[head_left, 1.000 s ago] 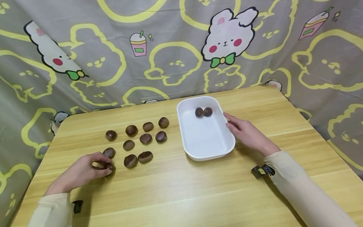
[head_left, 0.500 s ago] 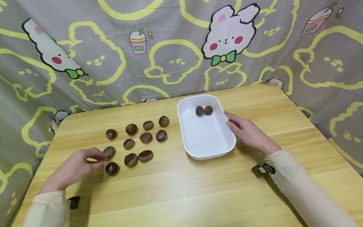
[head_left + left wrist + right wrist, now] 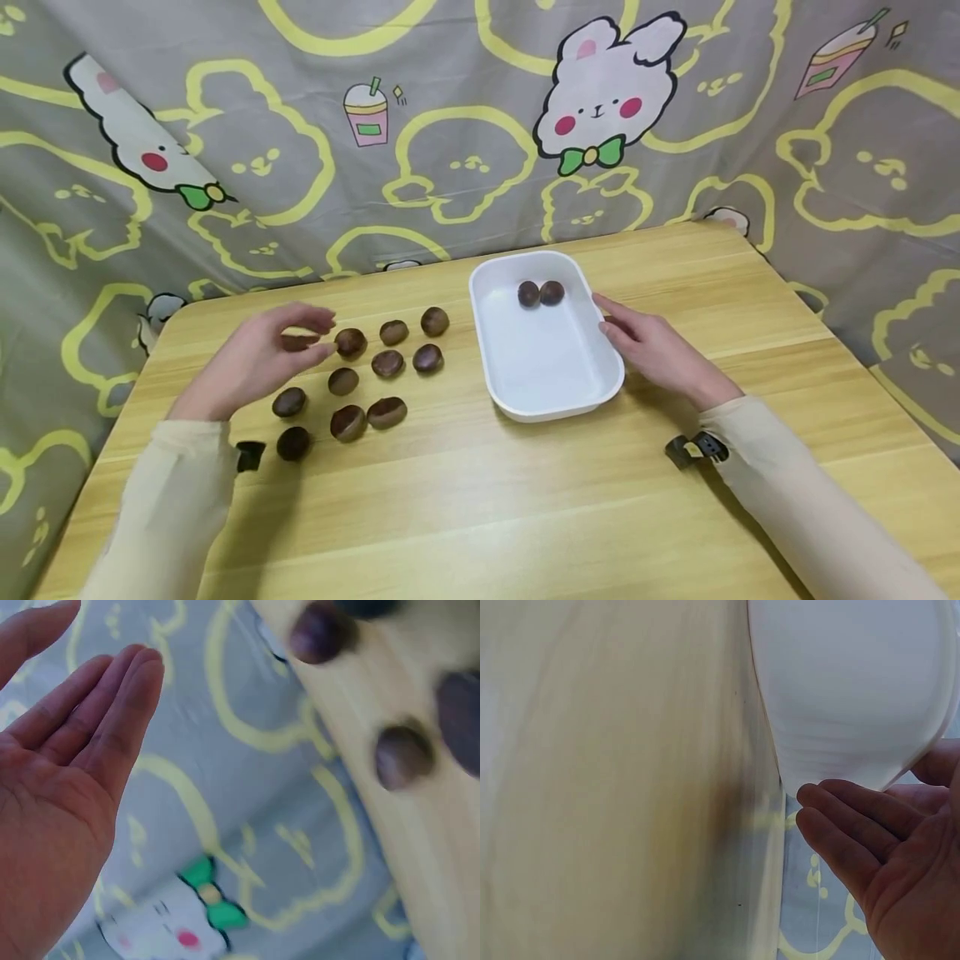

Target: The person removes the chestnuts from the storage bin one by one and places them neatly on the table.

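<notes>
Over the left-hand chestnuts hovers my left hand (image 3: 258, 354), thumb and fingers apart with nothing between them. Its fingers (image 3: 112, 727) look straight in the left wrist view. Just beyond its fingertips lies a brown chestnut (image 3: 350, 342); the hand hides another chestnut behind it. Below the wrist lie two more, one upper chestnut (image 3: 289, 402) and one lower chestnut (image 3: 293, 443). My right hand (image 3: 660, 354) rests against the outer right side of a white plastic tray (image 3: 480, 350). In the right wrist view its nearly straight fingers (image 3: 840, 832) touch the tray wall. Two chestnuts (image 3: 551, 293) sit inside the tray.
Several more chestnuts (image 3: 387, 363) lie in loose rows between my left hand and the tray. All stands on a wood-grain table (image 3: 480, 508). A grey cartoon-print cloth (image 3: 465, 75) hangs behind the table and along its sides.
My left hand has left the front-left chestnuts, moving up and rightward towards the back row. Those chestnuts stay on the table. The right hand and the tray have not visibly moved.
</notes>
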The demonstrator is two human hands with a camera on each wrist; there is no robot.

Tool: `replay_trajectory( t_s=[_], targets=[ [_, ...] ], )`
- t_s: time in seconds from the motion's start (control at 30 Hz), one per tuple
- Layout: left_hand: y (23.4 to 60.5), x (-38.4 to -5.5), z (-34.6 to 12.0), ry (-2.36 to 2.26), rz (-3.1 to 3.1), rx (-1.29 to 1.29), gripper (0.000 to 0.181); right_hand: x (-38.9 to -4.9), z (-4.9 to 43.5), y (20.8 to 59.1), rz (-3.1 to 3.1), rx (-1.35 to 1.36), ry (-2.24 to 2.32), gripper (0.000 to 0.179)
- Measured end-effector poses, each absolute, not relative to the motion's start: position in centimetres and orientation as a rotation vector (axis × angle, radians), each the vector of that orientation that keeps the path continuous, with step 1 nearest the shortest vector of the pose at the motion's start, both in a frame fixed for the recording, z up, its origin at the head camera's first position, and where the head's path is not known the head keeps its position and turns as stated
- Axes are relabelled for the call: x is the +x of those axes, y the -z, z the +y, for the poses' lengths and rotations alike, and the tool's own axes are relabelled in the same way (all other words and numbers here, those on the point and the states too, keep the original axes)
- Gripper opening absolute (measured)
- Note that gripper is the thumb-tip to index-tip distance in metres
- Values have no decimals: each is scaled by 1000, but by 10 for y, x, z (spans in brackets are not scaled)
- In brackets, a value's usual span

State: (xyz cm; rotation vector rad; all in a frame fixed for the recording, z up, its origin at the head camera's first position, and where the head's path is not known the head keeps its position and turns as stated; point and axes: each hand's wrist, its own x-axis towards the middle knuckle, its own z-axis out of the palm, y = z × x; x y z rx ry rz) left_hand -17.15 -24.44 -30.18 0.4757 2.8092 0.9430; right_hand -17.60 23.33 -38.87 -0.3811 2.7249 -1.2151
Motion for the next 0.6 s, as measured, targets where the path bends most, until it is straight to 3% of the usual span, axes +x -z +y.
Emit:
replay_trajectory(
  t_s=[0.33,0.6],
  targets=[
    [280,-207,-168,-1050,2710,707,36,-177,229,391,2699,-381,1217,55],
    [284,-244,-98,-1081,2674,877,36,-175,234,388,2713,-365,1211,55]
  ],
)
